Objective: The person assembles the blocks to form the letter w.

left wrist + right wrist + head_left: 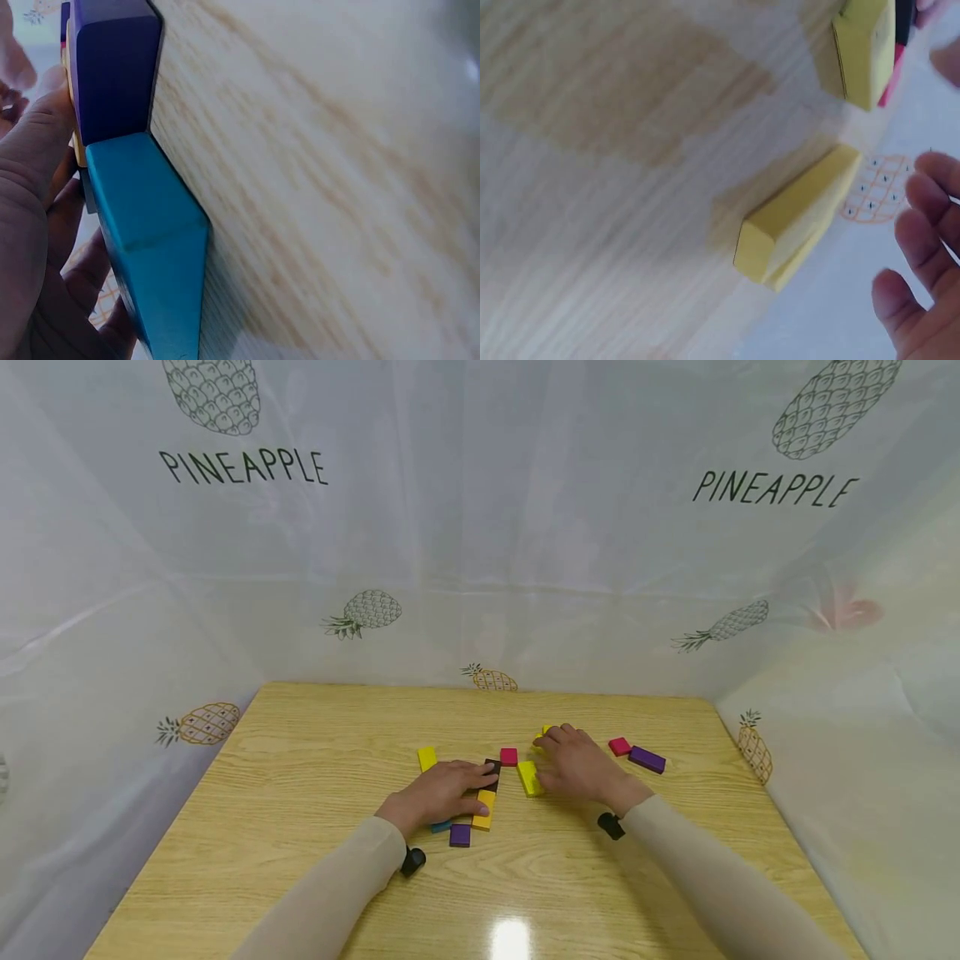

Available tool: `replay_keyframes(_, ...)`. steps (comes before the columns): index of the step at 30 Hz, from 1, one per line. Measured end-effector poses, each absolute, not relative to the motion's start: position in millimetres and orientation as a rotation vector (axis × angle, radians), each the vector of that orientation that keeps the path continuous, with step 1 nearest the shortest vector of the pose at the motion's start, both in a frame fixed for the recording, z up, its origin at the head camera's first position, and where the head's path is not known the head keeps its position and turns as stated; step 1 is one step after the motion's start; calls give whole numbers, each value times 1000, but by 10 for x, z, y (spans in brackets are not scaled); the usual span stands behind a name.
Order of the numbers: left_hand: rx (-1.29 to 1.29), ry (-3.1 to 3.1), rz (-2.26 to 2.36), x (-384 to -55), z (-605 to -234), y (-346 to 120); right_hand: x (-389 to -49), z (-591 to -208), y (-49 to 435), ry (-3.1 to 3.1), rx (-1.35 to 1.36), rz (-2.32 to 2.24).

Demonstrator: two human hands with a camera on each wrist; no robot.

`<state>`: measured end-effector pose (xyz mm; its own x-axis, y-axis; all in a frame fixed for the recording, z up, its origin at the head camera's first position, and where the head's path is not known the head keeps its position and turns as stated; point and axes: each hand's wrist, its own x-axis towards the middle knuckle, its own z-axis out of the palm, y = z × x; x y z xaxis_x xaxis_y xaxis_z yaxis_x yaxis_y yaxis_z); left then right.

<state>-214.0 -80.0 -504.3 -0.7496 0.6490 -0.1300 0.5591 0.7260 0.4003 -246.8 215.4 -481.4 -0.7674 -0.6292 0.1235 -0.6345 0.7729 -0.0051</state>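
Note:
My left hand [442, 792] rests over a group of blocks, fingers stretched across a black block [491, 768] and thumb at an orange block [484, 810]. Partly under that hand lies a blue block [154, 191], touching a purple block [116, 75] at its corner. A yellow block [427, 757] sticks out beyond the knuckles. My right hand [583, 767] hovers with loosely bent fingers beside one yellow block [529, 778] and over more yellow at the back. In the right wrist view those fingers are apart from the near yellow block [802, 206].
A red block [508, 757] sits at the black block's far end. Off to the right lie another red block [619, 746] and a long purple block [647, 759], end to end. Behind the wooden table [315, 718] hangs a pineapple-printed curtain [480, 527].

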Motion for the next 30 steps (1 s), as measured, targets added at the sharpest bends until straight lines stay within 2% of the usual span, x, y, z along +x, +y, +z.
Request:
replay_keyframes(13, 986, 2652, 504, -2176, -5035, -833, -2693, -4892, 2324, -2832, 903, -24)
replay_keyframes(20, 996, 2655, 504, -2180, -5029, -840, -2706, -4940, 2369, -2855, 905, -160)
replay_keyframes(30, 1003, 2653, 513, -2171, -5031, -842, -2651, -4986, 2539, -2830, 890, -63)
